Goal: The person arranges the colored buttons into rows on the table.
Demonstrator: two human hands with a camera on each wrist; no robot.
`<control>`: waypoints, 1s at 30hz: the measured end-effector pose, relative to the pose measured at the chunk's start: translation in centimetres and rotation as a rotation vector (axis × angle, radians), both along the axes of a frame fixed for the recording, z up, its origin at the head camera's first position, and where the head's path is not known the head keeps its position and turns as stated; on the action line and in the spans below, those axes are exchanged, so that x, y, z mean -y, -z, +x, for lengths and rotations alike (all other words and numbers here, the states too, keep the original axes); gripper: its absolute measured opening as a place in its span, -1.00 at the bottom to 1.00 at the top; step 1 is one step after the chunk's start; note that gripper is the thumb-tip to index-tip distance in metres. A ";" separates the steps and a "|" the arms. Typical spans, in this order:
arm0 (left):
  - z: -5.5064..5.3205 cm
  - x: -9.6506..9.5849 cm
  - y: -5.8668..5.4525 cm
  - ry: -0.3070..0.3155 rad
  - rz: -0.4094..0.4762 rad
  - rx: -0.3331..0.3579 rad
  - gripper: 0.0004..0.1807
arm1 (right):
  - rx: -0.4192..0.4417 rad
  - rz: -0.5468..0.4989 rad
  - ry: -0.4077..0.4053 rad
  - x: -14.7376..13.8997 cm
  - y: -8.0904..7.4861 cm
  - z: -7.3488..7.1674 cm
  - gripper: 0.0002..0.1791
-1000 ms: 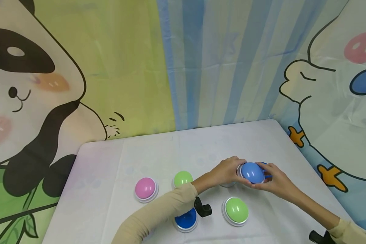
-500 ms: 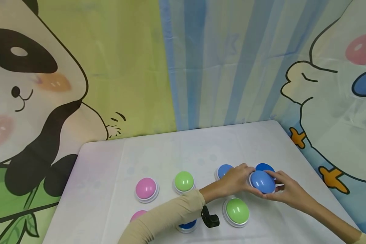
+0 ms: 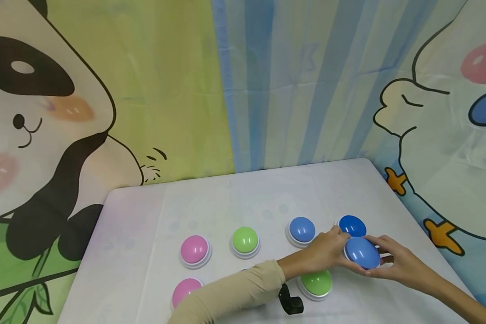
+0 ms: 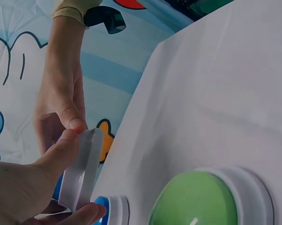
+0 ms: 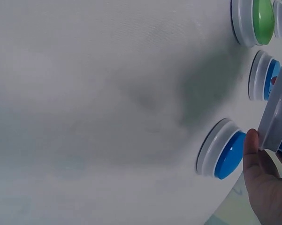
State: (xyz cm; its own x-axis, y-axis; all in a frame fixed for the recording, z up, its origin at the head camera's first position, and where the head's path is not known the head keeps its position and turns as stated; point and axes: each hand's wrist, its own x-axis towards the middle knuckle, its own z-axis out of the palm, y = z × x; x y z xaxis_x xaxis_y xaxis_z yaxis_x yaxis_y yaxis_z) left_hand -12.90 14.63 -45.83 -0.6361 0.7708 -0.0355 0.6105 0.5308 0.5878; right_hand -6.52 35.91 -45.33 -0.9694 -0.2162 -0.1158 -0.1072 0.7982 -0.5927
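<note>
A light blue domed push button (image 3: pixel 362 253) with a white base is held up off the white table between both hands. My left hand (image 3: pixel 328 249) grips its left side, thumb at the near edge. On the opposite side my right hand (image 3: pixel 401 261) grips it with thumb and fingers. The left wrist view shows the white base (image 4: pixel 80 178) tilted on edge, with a thumb of each hand meeting at its top. Just behind the held button lies a dark blue button (image 3: pixel 352 225), partly overlapped by it. A green button (image 3: pixel 317 282) sits below my left wrist, partly covered.
Another light blue button (image 3: pixel 302 229) stands left of the hands. Farther left are a green button (image 3: pixel 245 240) and two pink ones, the rear pink button (image 3: pixel 194 249) and the front pink button (image 3: pixel 185 290), partly behind the left sleeve (image 3: pixel 231 292). Printed curtains border the table (image 3: pixel 243 198).
Both hands have carried the light blue button right and toward the near side. The dark blue and light blue buttons behind have come into view; the left sleeve now covers the front dark blue one.
</note>
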 end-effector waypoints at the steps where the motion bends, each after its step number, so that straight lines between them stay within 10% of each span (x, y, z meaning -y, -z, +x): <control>1: 0.1 -0.2 0.1 0.003 -0.003 0.004 -0.20 | 0.009 0.002 -0.005 -0.2 0.1 0.1 -0.08; 30: 3.1 -4.9 2.9 0.019 -0.224 -0.198 -0.24 | 0.085 -0.026 -0.212 -4.3 3.6 1.0 -0.11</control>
State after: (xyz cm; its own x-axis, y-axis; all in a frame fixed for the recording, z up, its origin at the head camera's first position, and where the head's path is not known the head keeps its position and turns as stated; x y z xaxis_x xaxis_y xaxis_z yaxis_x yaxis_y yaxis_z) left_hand -9.76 19.53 -48.69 -0.6330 0.7697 -0.0831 0.7127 0.6213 0.3257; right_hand -5.51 40.26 -48.96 -0.8891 -0.4177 -0.1872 -0.2191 0.7474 -0.6273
